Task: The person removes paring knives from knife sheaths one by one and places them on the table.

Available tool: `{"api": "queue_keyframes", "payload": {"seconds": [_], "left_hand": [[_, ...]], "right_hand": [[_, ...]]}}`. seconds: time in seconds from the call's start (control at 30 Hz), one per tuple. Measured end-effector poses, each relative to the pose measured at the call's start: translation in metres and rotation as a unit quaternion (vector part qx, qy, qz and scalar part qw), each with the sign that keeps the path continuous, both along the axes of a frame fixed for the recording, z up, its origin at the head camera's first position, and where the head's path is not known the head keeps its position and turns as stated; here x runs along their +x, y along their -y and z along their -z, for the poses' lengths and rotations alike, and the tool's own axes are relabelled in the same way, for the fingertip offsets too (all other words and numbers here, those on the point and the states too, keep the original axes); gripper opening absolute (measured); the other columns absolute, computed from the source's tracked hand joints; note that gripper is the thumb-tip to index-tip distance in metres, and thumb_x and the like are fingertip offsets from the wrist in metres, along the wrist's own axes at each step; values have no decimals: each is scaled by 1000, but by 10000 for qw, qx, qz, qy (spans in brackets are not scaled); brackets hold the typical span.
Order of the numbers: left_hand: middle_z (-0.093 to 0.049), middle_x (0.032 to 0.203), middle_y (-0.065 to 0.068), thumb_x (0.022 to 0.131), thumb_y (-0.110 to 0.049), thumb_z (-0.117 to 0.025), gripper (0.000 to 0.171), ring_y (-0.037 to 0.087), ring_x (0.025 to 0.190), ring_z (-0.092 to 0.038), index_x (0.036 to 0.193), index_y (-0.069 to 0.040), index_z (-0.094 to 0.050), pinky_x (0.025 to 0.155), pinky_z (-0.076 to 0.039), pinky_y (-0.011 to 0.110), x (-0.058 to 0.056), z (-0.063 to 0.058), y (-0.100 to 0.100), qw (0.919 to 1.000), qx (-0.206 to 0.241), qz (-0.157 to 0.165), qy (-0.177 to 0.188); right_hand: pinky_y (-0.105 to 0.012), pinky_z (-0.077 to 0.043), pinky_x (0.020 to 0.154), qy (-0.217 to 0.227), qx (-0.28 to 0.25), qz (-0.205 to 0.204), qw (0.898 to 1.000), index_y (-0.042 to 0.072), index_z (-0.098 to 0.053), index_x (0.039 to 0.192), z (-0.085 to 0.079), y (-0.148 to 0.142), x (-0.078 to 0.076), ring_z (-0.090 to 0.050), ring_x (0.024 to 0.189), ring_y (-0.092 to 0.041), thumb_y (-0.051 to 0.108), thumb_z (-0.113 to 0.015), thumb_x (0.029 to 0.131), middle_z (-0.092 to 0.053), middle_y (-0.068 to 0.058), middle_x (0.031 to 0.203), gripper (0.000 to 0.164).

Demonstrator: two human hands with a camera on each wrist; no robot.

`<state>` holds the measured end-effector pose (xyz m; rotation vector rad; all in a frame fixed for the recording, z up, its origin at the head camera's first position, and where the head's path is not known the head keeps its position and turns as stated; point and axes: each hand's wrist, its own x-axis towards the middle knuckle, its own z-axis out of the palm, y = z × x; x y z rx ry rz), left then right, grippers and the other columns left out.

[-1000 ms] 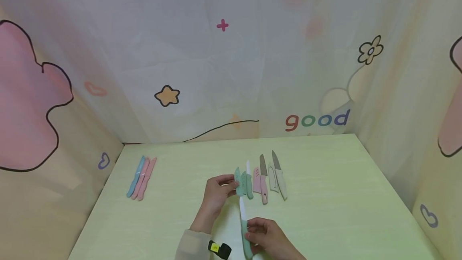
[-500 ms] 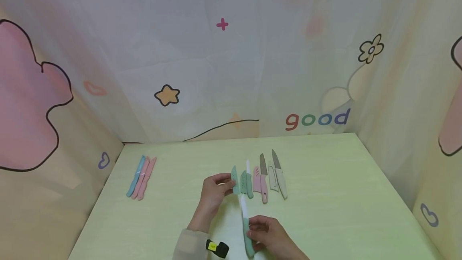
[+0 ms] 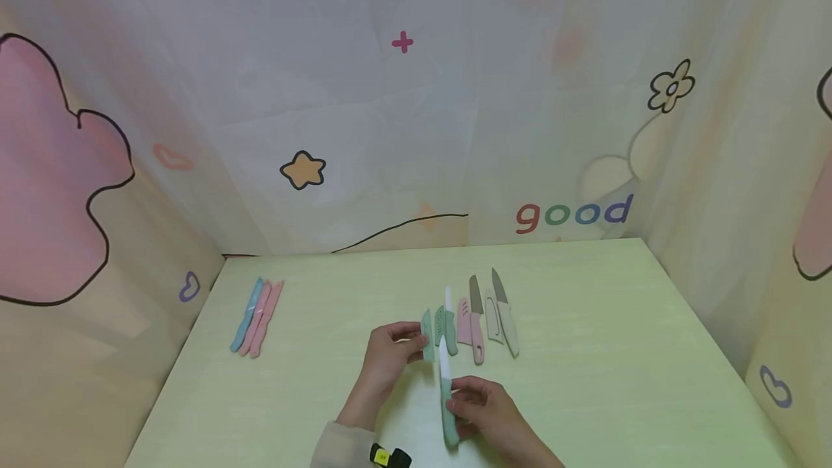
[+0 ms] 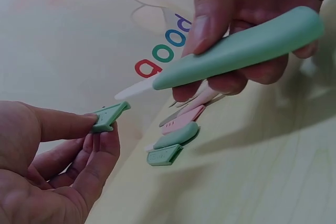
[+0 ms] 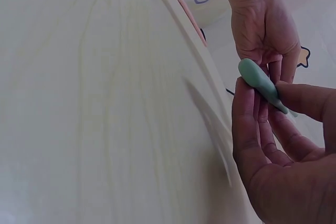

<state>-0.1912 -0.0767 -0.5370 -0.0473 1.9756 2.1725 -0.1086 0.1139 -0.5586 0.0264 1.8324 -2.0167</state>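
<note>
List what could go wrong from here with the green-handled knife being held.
The green-handled knife has its white blade bare and close to the left-hand grip, so a slip of the right-hand grip might cut it. The green sheath is merely pinched, so it could twist if the blade hits its edge.

A curtained tabletop booth [image 3: 728, 186]: printed cloth [image 3: 390, 107] (lettered "good") backs and flanks a pale table [image 3: 585, 352].

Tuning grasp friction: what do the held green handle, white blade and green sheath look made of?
Green handle: likely plastic, smooth satin; soft, even sheen.
White blade: possibly ceramic, or coated metal; plain white, no metallic glint.
Green sheath: probably molded plastic; one even green with crisp raised edges.
</note>
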Motion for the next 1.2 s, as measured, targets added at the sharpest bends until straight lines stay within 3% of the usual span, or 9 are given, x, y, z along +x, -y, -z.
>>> {"api": "queue_keyframes", "payload": {"seconds": [0.1,0.33,0.67,0.87,1.2], "left_hand": [[-67,99,21,84,0,-71,24,36,90,-64,107,5,-68,80,-60,44,5,-3,0,10000,-11,70,1],[-66,98,17,84,-2,-72,25,25,86,-64,108,5,-68,72,-61,34,7,5,-1,9999,-64,127,44],[-63,100,22,85,2,-67,24,32,91,-64,108,10,-66,79,-59,45,27,-21,-4,9996,-51,281,-51],[-64,101,23,84,2,-68,25,26,88,-65,108,10,-65,76,-61,39,30,-21,-6,9995,0,307,-27],[-65,98,20,84,-2,-69,26,27,85,-65,107,8,-66,72,-62,40,36,-24,-6,9993,-169,325,75]], "right_hand": [[-36,-60,65,-31,31,48,10000,-9,-55,123,1,1,-2,-62,80,-20,10,-66,91,-66,-6,93,38],[-35,-59,62,-65,150,155,9997,-9,-55,124,-1,2,-4,-63,78,-20,10,-65,91,-66,-5,91,39],[-32,-59,56,-70,-179,128,9997,-6,-48,133,-2,1,-4,-66,83,-35,12,-61,94,-67,-9,93,45],[-34,-60,56,-79,-303,136,9994,-5,-47,134,-1,1,-4,-66,83,-37,11,-60,95,-68,-13,94,44],[-31,-60,57,-167,-291,209,9992,-3,-50,133,-5,3,-5,-66,83,-37,11,-60,95,-69,-26,101,42]]}}
